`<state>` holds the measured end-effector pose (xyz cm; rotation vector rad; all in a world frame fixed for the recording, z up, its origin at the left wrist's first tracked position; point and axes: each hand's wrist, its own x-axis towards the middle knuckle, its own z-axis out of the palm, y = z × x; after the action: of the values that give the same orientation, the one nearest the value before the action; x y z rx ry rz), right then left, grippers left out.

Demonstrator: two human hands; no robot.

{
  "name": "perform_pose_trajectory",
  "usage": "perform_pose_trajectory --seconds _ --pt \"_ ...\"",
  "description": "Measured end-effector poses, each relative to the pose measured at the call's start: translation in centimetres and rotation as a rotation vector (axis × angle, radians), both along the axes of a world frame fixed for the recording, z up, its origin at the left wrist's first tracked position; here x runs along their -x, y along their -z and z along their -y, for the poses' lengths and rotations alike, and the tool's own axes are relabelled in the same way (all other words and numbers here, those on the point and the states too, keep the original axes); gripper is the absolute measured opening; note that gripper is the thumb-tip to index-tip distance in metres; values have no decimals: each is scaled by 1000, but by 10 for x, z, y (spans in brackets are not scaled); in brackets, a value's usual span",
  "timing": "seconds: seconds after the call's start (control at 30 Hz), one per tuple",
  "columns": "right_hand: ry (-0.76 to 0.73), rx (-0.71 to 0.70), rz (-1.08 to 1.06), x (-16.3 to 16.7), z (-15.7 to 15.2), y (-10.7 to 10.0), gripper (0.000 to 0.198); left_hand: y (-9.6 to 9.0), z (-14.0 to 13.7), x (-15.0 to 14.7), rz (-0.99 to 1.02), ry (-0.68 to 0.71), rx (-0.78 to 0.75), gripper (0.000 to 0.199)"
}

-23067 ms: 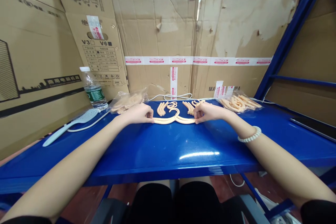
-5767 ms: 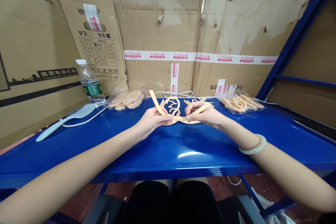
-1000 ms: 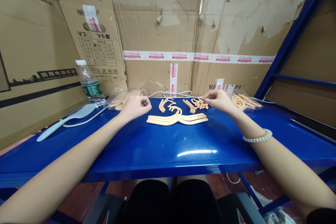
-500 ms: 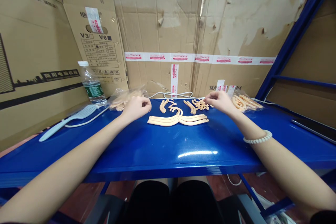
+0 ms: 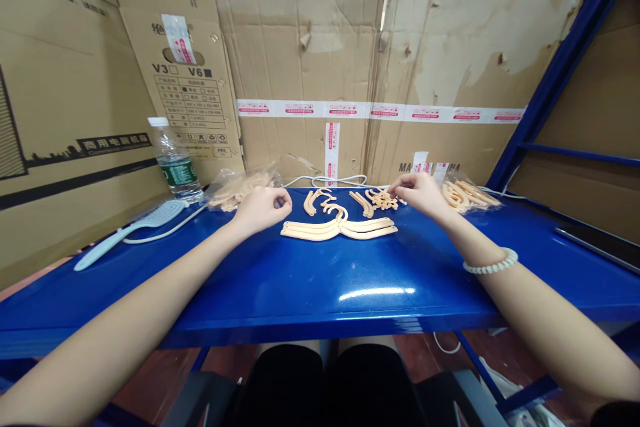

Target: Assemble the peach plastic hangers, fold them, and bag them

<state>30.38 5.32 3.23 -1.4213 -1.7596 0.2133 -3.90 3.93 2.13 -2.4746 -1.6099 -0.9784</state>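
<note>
My left hand (image 5: 263, 209) is curled closed beside a clear bag of cream plastic parts (image 5: 233, 190); whatever its fingers hold, if anything, is hidden. My right hand (image 5: 421, 194) has its fingers bent together at the right edge of a pile of small cream plastic pieces (image 5: 383, 199), and I cannot make out anything between the fingertips. Between the hands lie cream plastic clothes hangers (image 5: 316, 231), stacked with their hooks pointing away from me. Behind them sit a few curved hanger arms (image 5: 361, 203) and loose hooks (image 5: 326, 199).
A second clear bag of cream parts (image 5: 467, 195) lies beyond my right hand. On the left are a water bottle (image 5: 176, 170) and a pale blue hairbrush (image 5: 133, 227). A phone-like dark slab (image 5: 600, 247) lies at right. Cardboard (image 5: 300, 67) walls the back of the blue table (image 5: 310, 287).
My left hand has shifted slightly to the right and down, its fingers still curled. My right hand stays at the pile almost unmoved, and the hangers lie as before.
</note>
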Motion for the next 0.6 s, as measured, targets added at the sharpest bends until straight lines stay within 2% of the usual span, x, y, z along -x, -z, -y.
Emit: perform_pose_trajectory --seconds 0.3,0.6 --pt "-1 -5 30 0 0 0 25 -4 2 3 33 -5 -44 21" --pt "-15 -24 36 1 3 0 23 4 0 0 28 34 -14 16"
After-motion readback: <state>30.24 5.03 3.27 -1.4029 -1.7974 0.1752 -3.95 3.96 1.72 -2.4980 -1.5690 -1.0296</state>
